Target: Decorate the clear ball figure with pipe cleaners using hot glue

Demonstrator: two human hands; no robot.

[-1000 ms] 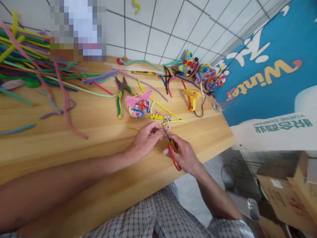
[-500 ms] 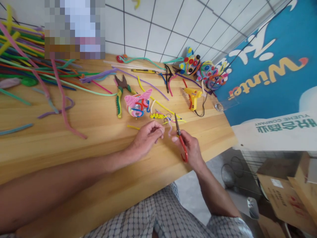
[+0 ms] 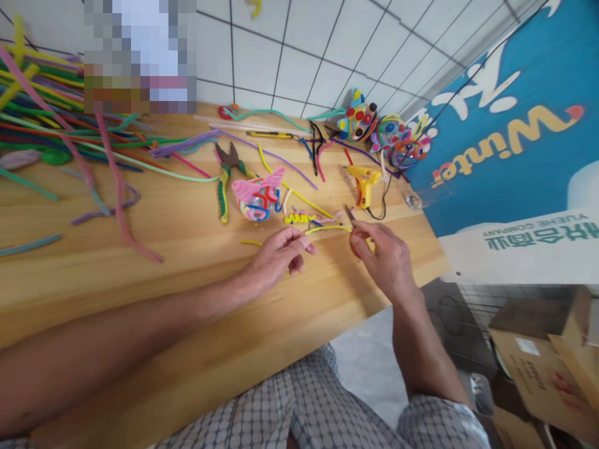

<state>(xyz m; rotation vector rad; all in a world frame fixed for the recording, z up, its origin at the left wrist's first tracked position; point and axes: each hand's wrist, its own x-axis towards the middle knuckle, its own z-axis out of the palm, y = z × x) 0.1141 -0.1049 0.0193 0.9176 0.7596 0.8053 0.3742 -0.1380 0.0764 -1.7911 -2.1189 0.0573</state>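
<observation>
Far left: a loose heap of fuzzy stems [image 3: 51, 134], soft-piled, thin, straight or gently bent, in green, yellow, purple, orange and blue. A long pink stem [image 3: 122, 206] trails from it across the pale, grained wooden tabletop [image 3: 178, 274]. Next, pliers [image 3: 224, 190] lie splayed, dark metal jaws pointing to the wall, grips green and yellow.

Just right of them sits the ball figure [image 3: 259, 201]: round, clear and shiny where bare, bound with red, blue and white fuzzy strands, topped by ribbed pink fins spread in a V.

Your left hand [image 3: 286, 251] is nearer you than the ball figure, over the tabletop; thumb and fingers come together in a narrow pinch. You cannot tell from here whether anything sits between them. Beyond it lies a tight yellow coil [image 3: 299, 219], springy and crimped; a thin yellow strand [image 3: 330, 228] runs in a shallow arc between your two hands.

Your right hand [image 3: 384, 257] has its fingers wrapped around the scissors [image 3: 350, 216]; slim dark blades point away from you, the reddish handle partly covered by your grip.

Beyond, a glossy yellow plastic glue gun [image 3: 364, 182] lies on its side, dark cord curling. Behind, decorated balls [image 3: 359, 123] cluster near the wall, knobbly with coloured dots. Far right: a flat blue board [image 3: 505, 81] and brown cardboard boxes [image 3: 526, 346].
</observation>
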